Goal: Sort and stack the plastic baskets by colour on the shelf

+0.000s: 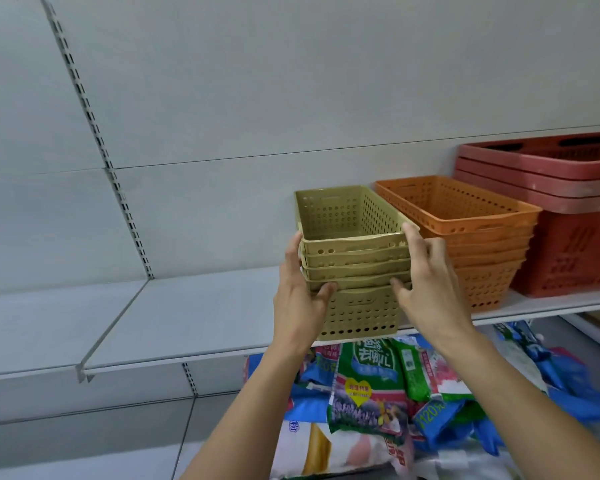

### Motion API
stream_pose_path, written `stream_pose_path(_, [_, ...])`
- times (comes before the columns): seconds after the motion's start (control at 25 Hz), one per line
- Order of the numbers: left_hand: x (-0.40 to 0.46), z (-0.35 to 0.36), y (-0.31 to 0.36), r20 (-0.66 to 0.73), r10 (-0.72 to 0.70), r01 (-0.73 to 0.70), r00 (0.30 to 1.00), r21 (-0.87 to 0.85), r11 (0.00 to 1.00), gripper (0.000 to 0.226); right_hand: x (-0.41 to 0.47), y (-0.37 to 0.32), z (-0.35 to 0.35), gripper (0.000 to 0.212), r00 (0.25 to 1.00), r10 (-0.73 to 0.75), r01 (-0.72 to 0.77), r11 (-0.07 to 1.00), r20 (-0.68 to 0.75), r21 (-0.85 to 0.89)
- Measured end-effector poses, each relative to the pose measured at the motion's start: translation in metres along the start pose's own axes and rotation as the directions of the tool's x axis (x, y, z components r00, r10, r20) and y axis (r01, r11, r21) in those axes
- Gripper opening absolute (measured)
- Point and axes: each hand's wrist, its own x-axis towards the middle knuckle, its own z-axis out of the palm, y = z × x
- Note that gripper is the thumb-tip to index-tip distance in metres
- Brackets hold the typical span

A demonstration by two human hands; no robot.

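A stack of several olive-green perforated baskets (354, 251) stands at the front edge of the grey shelf (194, 317). My left hand (300, 299) grips the stack's left front corner, thumb under the lower rims. My right hand (426, 282) holds the right front corner, fingers over the top rim. To the right, touching or almost touching, sits a stack of several orange baskets (465, 233). Further right stands a stack of larger red baskets (568, 216), partly cut off by the frame edge.
The shelf stretches bare to the left of the green stack, with a slotted upright (118, 188) on the back panel. Below the shelf lies a pile of colourful packaged goods (371, 393) in blue, green and white wrappers.
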Motion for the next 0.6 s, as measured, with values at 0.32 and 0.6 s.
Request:
stream_pose_path(0.32, [0.014,0.015,0.003,0.01,-0.015,0.015,1.0,0.032,0.999,0.093,0.013,0.008,-0.012,0.1,0.989,0.026,-0.013,0.996,0.145,-0.091])
stream_pose_path(0.6, [-0.007,-0.007,0.004,0.139,0.035,-0.077,0.99,0.314,0.946,0.091,-0.02,-0.008,-0.022,0.094,0.948,0.091,-0.079,0.996,0.304,-0.052])
